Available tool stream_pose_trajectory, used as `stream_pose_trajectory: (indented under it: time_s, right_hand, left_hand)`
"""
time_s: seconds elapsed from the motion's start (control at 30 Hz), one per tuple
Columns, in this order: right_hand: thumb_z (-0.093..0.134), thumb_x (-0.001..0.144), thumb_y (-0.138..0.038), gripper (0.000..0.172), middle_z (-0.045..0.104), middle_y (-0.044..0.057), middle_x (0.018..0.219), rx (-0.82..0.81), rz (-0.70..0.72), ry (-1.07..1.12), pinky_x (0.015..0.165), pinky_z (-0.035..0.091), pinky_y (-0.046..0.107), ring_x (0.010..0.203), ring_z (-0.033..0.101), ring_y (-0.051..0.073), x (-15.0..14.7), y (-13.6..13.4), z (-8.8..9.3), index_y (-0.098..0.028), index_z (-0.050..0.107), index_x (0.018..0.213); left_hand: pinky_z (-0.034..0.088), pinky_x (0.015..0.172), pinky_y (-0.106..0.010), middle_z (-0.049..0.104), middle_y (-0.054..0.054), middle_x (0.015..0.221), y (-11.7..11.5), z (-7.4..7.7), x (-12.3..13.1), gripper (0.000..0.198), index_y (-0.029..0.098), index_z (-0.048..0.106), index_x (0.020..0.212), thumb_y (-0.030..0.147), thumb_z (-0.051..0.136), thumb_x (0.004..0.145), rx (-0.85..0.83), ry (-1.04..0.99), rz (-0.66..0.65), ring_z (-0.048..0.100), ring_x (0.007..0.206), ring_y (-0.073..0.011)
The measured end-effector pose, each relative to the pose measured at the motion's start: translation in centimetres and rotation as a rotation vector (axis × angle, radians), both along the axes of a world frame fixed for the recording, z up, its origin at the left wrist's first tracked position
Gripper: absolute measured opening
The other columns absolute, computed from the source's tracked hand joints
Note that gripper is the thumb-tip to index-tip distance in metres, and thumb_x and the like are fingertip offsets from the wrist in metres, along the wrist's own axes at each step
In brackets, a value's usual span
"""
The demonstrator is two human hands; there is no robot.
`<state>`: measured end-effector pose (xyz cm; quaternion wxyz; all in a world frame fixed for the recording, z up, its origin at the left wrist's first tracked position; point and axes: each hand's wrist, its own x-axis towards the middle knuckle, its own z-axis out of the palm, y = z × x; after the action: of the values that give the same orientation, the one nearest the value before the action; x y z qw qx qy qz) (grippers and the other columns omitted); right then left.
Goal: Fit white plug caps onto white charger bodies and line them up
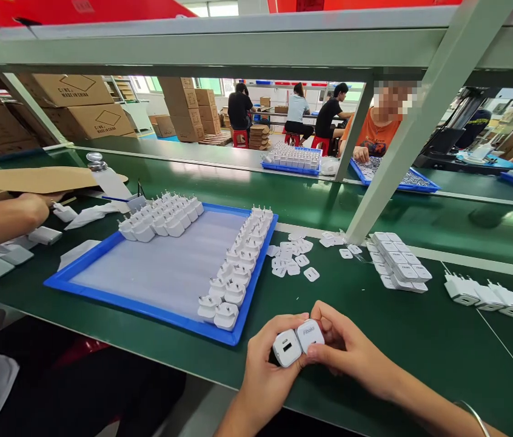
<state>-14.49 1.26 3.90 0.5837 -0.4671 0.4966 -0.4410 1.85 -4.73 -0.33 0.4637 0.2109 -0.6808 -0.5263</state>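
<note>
From my remote seat I take the blue tray point(138, 309) as my marker. Just off its near right corner, both hands meet over the front edge of the green table point(420, 346). The left hand point(263, 370) is closed around a white charger point(296, 343), with its thumb and fingers wrapped on the lower side. The right hand point(352, 352) pinches the same charger from the other side, fingertips on its printed face. The charger is lifted off the table, tilted, with its port face turned toward me.

Inside the tray, a column of chargers point(238, 276) stands prongs-up along the right wall, and a second row point(160, 221) lines the far end. The tray's middle is bare liner. Right of the tray, small white stickers point(290, 258) lie scattered on the table. Beyond them is a neat block of flat white pieces point(399, 261), and farther right three loose chargers point(486, 295) lie side by side. Left of the tray, another person's forearm point(6, 221) reaches in over more white parts.
</note>
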Motion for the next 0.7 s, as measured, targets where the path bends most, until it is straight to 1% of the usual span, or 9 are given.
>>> stream_pose_trajectory:
  time_s: [0.1,0.2,0.3,0.37,0.43,0.47,0.5,0.6,0.7]
  right_hand:
    - [0.079,0.072,-0.046,0.05,0.046,-0.006,0.068,0.056,-0.017,-0.061,0.044,0.029,0.017,0.055,0.037,0.007,0.1,-0.5,-0.4,-0.019,0.038,0.081]
    - [0.086,0.062,-0.044,0.058,0.047,-0.006,0.063,0.082,-0.023,-0.092,0.047,0.031,0.018,0.055,0.039,0.007,0.3,-0.7,-0.9,-0.019,0.035,0.074]
    - [0.088,0.054,-0.048,0.066,0.038,-0.008,0.058,0.047,-0.04,0.008,0.049,0.03,0.019,0.053,0.035,0.006,0.1,-0.8,-1.2,-0.019,0.03,0.066]
    - [0.075,0.062,-0.067,0.066,0.032,-0.007,0.055,0.001,-0.009,0.197,0.046,0.026,0.02,0.05,0.03,0.006,-0.5,-1.2,-1.3,-0.019,0.03,0.061]
    - [0.046,0.077,-0.08,0.063,0.034,-0.005,0.052,-0.026,0.028,0.374,0.044,0.026,0.023,0.046,0.031,0.008,-1.9,-2.3,-1.3,-0.019,0.037,0.06]
    - [0.033,0.084,-0.078,0.063,0.039,-0.003,0.053,-0.033,0.021,0.431,0.045,0.028,0.024,0.046,0.035,0.01,-2.7,-3.2,-1.3,-0.019,0.043,0.064]
    - [0.031,0.087,-0.073,0.06,0.042,-0.002,0.056,-0.045,-0.029,0.483,0.047,0.03,0.025,0.048,0.038,0.011,-3.7,-4.2,-1.3,-0.018,0.047,0.07]
    - [0.061,0.084,-0.05,0.034,0.047,-0.001,0.074,-0.097,-0.226,0.683,0.061,0.032,0.026,0.066,0.042,0.013,-6.6,-7.6,-1.4,-0.017,0.053,0.092]
    - [0.075,0.072,-0.027,0.032,0.05,0.0,0.083,-0.083,-0.138,0.807,0.065,0.032,0.027,0.072,0.045,0.014,-8.5,-10.2,-1.3,-0.018,0.062,0.1]
  left_hand:
    - [0.055,0.085,-0.027,0.069,-0.004,0.111,-0.2,0.0,0.0,0.033,0.024,0.063,0.111,0.012,0.073,0.081,-0.138,-0.038,-0.012,0.067,0.099,-0.0172]
    - [0.055,0.083,-0.028,0.068,-0.004,0.113,-0.4,0.1,0.1,0.039,0.027,0.059,0.116,0.007,0.068,0.083,-0.287,-0.056,-0.057,0.066,0.096,-0.016]
    - [0.054,0.083,-0.028,0.068,-0.005,0.115,-0.5,0.5,0.2,0.043,0.027,0.058,0.117,0.006,0.069,0.082,-0.395,-0.075,-0.136,0.065,0.095,-0.0164]
    - [0.054,0.082,-0.028,0.069,-0.003,0.11,-0.5,0.7,0.4,0.04,0.028,0.059,0.114,0.008,0.07,0.081,-0.358,-0.087,-0.204,0.065,0.094,-0.0162]
    - [0.054,0.082,-0.028,0.069,-0.002,0.104,-0.4,0.8,0.5,0.041,0.031,0.06,0.116,0.011,0.071,0.082,-0.277,-0.104,-0.259,0.065,0.091,-0.0159]
    - [0.054,0.082,-0.028,0.068,-0.001,0.102,-0.4,0.8,0.5,0.046,0.033,0.059,0.12,0.013,0.072,0.081,-0.248,-0.112,-0.272,0.065,0.09,-0.0159]
    - [0.054,0.083,-0.029,0.068,-0.001,0.101,-0.4,0.7,0.5,0.05,0.034,0.058,0.125,0.014,0.073,0.081,-0.232,-0.122,-0.282,0.065,0.09,-0.0162]
    - [0.054,0.086,-0.029,0.067,-0.001,0.11,-0.4,0.3,0.4,0.056,0.039,0.056,0.128,0.013,0.074,0.081,-0.225,-0.084,-0.279,0.065,0.096,-0.0165]
    - [0.053,0.083,-0.025,0.067,0.001,0.112,-0.4,0.2,0.3,0.052,0.039,0.06,0.12,0.014,0.076,0.078,-0.156,-0.033,-0.223,0.065,0.096,-0.0151]
